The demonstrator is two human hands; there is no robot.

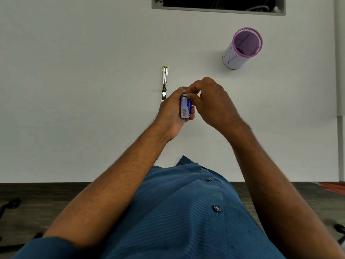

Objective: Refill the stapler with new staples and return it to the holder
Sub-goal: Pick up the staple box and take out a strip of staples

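Note:
A small blue and white staple box [185, 109] is gripped in my left hand [170, 114] above the middle of the white table [74, 90]. My right hand [211, 101] pinches the box's far end with thumb and fingertips, where a white inner part shows. The stapler [164, 83], slim, metal and with a yellow tip, lies opened out flat on the table just left of my left hand, pointing away from me. The holder [242, 48], a purple mesh cup with a white paper wrap, stands at the far right; something dark lies at its bottom.
A grey-framed opening [218, 8] with cables inside is cut into the table's far edge. The table's near edge runs below my forearms, with dark floor beyond it. A white panel edge stands at the far right.

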